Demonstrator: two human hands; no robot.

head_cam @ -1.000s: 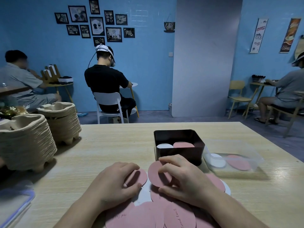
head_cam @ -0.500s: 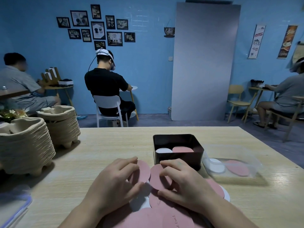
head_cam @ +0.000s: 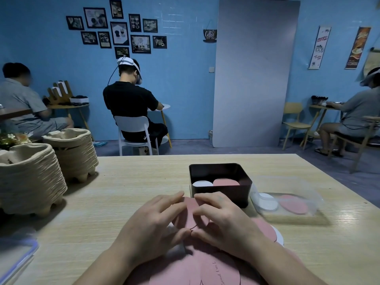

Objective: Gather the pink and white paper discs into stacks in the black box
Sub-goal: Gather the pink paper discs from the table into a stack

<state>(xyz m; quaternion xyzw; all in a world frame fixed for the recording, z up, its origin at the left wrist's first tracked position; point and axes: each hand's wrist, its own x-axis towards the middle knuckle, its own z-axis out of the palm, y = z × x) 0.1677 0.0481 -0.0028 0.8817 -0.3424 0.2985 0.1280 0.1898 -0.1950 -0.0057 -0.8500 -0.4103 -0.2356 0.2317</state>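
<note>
A black box (head_cam: 242,194) stands on the wooden table just beyond my hands. Inside it lie a white disc stack (head_cam: 202,183) on the left and a pink disc stack (head_cam: 226,182) on the right. My left hand (head_cam: 153,225) and my right hand (head_cam: 223,221) meet over two overlapping pink discs (head_cam: 194,215) and pinch them between fingers and thumbs. A loose heap of pink discs (head_cam: 205,266) spreads below my wrists, with white disc edges (head_cam: 280,236) showing at its right side.
A clear plastic tray (head_cam: 287,204) right of the box holds one white and one pink disc. Two tall stacks of pulp cup carriers (head_cam: 30,182) fill the table's left side. A blue-edged lid (head_cam: 16,258) lies at the near left. Other people sit at far tables.
My hands have drawn together, bringing the two separate pink discs to overlap between them, close in front of the black box. The camera has tipped slightly.
</note>
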